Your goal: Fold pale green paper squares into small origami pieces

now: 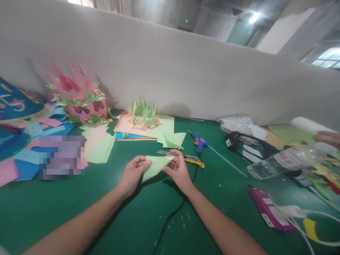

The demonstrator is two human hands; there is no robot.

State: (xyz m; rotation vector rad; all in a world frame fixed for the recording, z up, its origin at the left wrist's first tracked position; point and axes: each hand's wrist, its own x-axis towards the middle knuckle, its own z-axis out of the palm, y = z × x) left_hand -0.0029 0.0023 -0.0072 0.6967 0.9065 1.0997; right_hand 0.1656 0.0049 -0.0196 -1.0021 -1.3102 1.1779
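Note:
Both my hands hold a folded light green paper (155, 166) just above the green table (79, 209). My left hand (132, 173) pinches its left edge with curled fingers. My right hand (177, 168) grips its right corner between thumb and fingers. The paper is folded into a pointed, triangular shape. A yellow and black utility knife (190, 158) lies just behind my right hand.
A blue glue gun (199, 141) with a black cord (172, 212) lies behind the knife. Green and pink paper flower models (143, 115) (77, 95) and loose sheets stand at the back left. At right are a plastic bottle (287, 161), a black bag (247, 145), a pink phone (268, 209) and another person's hand (328, 138).

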